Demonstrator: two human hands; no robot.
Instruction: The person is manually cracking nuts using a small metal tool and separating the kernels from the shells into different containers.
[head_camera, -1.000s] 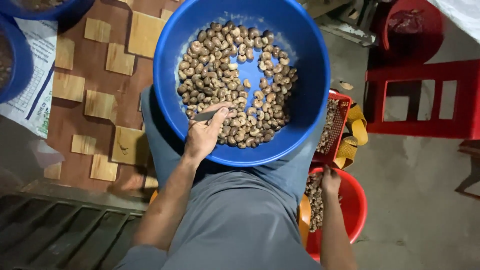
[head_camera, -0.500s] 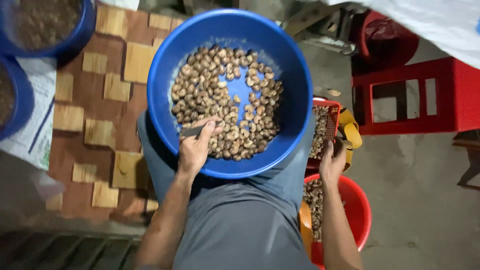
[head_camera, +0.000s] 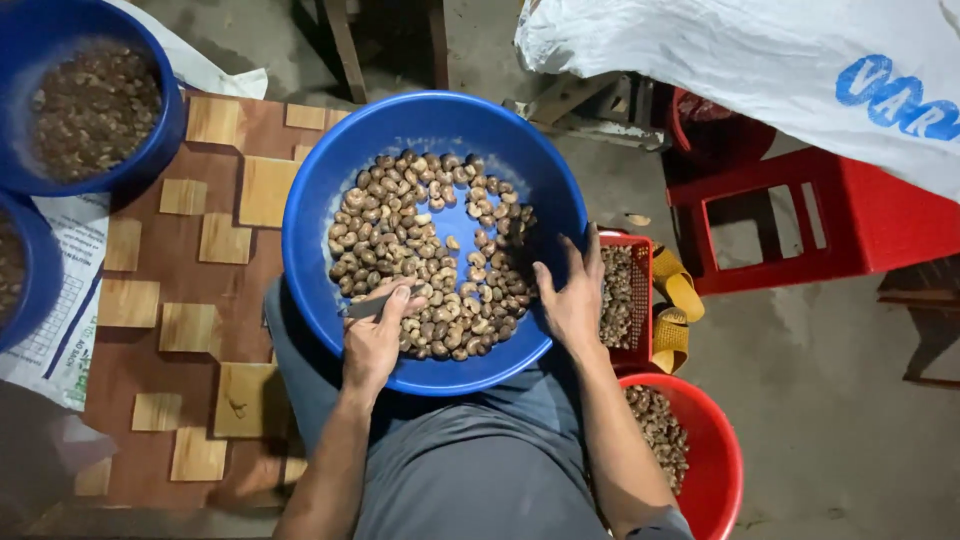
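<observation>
Large blue basin (head_camera: 310, 230): round, plastic, resting on the person's lap; holds a single layer of brown nuts (head_camera: 400, 240) with a bare patch of blue bottom showing near the middle.

Left hand (head_camera: 375, 335): inside the basin at its near rim, fingers curled around a small grey-bladed tool (head_camera: 362, 307) that lies across the nuts.

Right hand (head_camera: 572, 300): fingers spread wide, resting on the basin's right rim, holding nothing (palm against the rim's outer edge).

Red mesh basket (head_camera: 640, 300): rectangular, just beside the basin's right side; holds pale nuts.

Red bucket (head_camera: 715, 455): round, below the basket beside the person's right forearm; holds more brownish nuts.

Two further blue basins at far left: upper one (head_camera: 165, 130) filled with dark small pieces; lower one (head_camera: 40, 290) mostly out of frame, contents unclear.

Surface: brown mat with tan squares (head_camera: 225, 240) at left, printed paper (head_camera: 55, 330) under the left basins; grey concrete floor (head_camera: 830, 400) at right.

Surroundings: red plastic stool (head_camera: 870, 215), white sack (head_camera: 740, 60) above it, yellow sandals (head_camera: 680, 300) beside the basket.
</observation>
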